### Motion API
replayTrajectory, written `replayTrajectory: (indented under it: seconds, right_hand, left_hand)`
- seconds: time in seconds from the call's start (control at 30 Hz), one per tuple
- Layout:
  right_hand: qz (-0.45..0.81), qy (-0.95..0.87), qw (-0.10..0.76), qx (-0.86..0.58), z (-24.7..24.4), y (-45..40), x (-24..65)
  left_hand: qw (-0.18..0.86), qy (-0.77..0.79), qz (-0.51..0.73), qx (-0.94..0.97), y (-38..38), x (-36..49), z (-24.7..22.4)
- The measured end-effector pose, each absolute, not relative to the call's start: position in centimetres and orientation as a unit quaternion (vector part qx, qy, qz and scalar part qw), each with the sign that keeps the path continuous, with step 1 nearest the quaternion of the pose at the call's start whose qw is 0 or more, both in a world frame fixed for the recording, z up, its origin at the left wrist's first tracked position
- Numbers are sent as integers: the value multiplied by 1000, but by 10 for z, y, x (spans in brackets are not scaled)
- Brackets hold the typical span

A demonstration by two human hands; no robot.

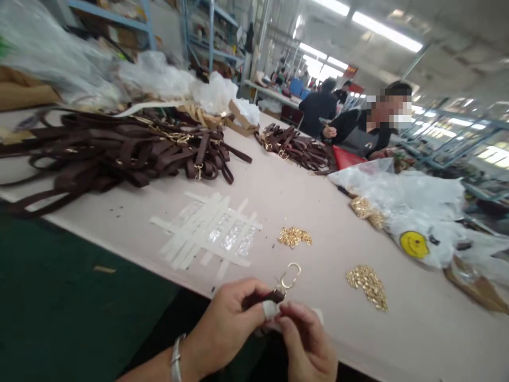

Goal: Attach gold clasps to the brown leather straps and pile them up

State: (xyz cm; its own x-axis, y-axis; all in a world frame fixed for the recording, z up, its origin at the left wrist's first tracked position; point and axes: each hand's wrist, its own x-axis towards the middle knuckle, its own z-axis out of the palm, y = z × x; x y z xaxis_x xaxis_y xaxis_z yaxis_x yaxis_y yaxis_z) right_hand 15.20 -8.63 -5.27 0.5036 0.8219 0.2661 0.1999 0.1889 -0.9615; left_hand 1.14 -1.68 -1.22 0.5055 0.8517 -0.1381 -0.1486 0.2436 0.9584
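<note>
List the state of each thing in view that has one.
Left grip: closed on brown strap piece
Brown strap piece: held, partly hidden
Right grip: fingers curled, contents hidden
Gold ring: upright or flat, can't tell
Large strap pile: tangled
Far strap pile: tangled
Left gold pieces: loose, piled
Right gold pieces: loose, piled
Tape strips: overlapping
Smiley bag: crumpled
Ceiling light: lit

Strap heaps (pixel 131 148) (pixel 304 150): two; loose gold-piece piles (pixel 293 237) (pixel 368 285): two; bracelet (pixel 175 359): one.

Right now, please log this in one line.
left hand: holds brown strap | right hand: beside left, grasp unclear | gold pieces: on table
</note>
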Motion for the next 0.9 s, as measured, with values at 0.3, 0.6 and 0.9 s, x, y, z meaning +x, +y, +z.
replayTrajectory:
  seconds: [0.3, 0.6, 0.9]
  right_hand:
    - [82, -680, 530, -499, -33, -75, 172]
    - [91, -685, 515, -508, -28, -74, 164]
    - [160, -640, 560, -501, -34, -75, 160]
  left_hand:
    - [711, 339, 382, 484, -23, 16, -12]
    - [651, 348, 400, 543, -24, 10, -19]
    - [498, 350, 427, 668, -26, 8, -20]
